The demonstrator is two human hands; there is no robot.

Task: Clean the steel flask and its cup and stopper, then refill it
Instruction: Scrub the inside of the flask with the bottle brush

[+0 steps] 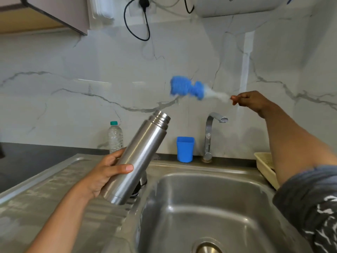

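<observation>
A: What's hard to read from the head view?

B: The bottle brush (186,87). Its blue head is smeared with blur, and the pale handle nearly fades into the marble wall. A dark, shiny object (141,181) sits behind the base of the steel flask (138,157), mostly hidden; I can't tell what it is.

A: Anything cut off?

B: The right forearm covers part of a cream tray (264,165) at the counter's right. The bottom edge crops the drain (207,248), and the top edge crops a white appliance (237,6).

A: And the hands?

B: The left hand (107,172) grips the flask's lower half, thumb across the front and fingers wrapped behind. The flask tilts with its threaded neck up and to the right, its base low over the draining board just left of the sink (182,179).

A: The right one?

B: The right hand (249,102) is raised before the wall, above the tap (209,136), pinching the end of the brush handle. The brush head points left, above the flask's mouth and apart from it.

A: What else is there?

B: A blue plastic cup (185,149) stands beside the tap, and a water bottle (115,137) stands behind the flask.
</observation>
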